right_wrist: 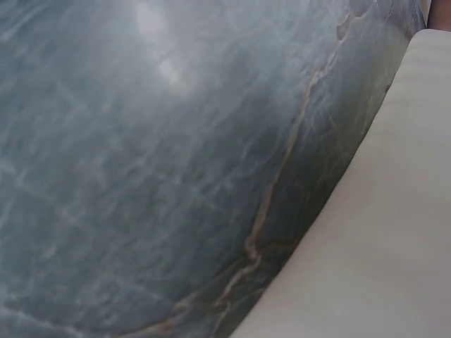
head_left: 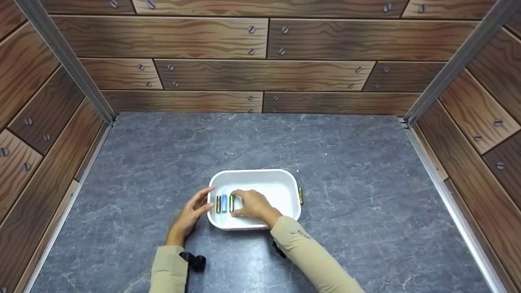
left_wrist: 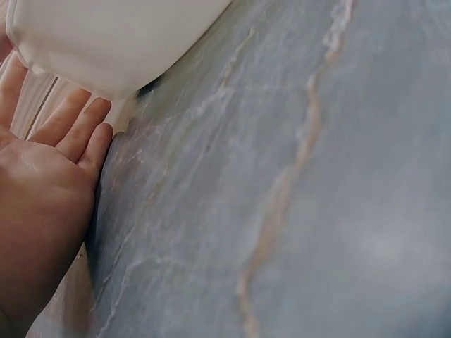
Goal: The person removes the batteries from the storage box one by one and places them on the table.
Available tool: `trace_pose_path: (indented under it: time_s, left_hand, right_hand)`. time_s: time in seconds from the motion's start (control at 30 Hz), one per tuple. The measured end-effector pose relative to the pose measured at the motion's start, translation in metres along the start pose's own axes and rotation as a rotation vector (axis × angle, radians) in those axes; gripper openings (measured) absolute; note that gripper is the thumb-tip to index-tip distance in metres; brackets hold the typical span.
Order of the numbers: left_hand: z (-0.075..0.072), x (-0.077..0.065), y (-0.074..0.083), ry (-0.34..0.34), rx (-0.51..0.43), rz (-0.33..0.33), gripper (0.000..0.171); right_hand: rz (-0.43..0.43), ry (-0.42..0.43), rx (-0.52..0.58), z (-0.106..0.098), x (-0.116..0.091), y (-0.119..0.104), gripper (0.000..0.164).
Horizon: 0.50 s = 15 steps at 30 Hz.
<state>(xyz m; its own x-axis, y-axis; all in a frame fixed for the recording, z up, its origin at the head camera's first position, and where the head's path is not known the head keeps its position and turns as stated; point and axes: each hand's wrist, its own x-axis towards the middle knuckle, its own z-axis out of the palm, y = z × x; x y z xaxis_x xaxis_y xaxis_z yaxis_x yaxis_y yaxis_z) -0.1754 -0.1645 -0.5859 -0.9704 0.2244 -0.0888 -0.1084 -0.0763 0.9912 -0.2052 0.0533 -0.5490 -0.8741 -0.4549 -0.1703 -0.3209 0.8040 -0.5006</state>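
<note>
A white plastic tub [head_left: 260,174] stands on the table. Inside, near its left end, a gold-and-black battery [head_left: 218,204] and a blue battery [head_left: 224,203] lie side by side. Just right of them my right hand [head_left: 253,204] reaches in and pinches a green-and-black battery [head_left: 232,203] by its two ends, between thumb and fingers. My left hand [head_left: 192,212] is at the tub's left end, fingertips and thumb at the rim. In the left wrist view, the fingers of the left hand [left_wrist: 53,169] extend fairly straight against the tub's outer wall [left_wrist: 113,49].
One more gold-and-black battery [head_left: 300,196] lies on the table, right beside the tub's right wall. The dark marbled table [head_left: 260,138] is bounded by wood-patterned panels [head_left: 260,75] at the back and both sides. The tub's side fills the lower right of the right wrist view.
</note>
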Motion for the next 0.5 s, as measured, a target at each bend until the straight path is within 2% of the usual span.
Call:
trace_pose_path:
  time_s: [0.5]
  left_hand:
    - [-0.0001, 0.0007, 0.0003, 0.013, 0.017, -0.003, 0.053]
  right_hand:
    - [-0.046, -0.010, -0.082, 0.0007, 0.0020, 0.0020, 0.061]
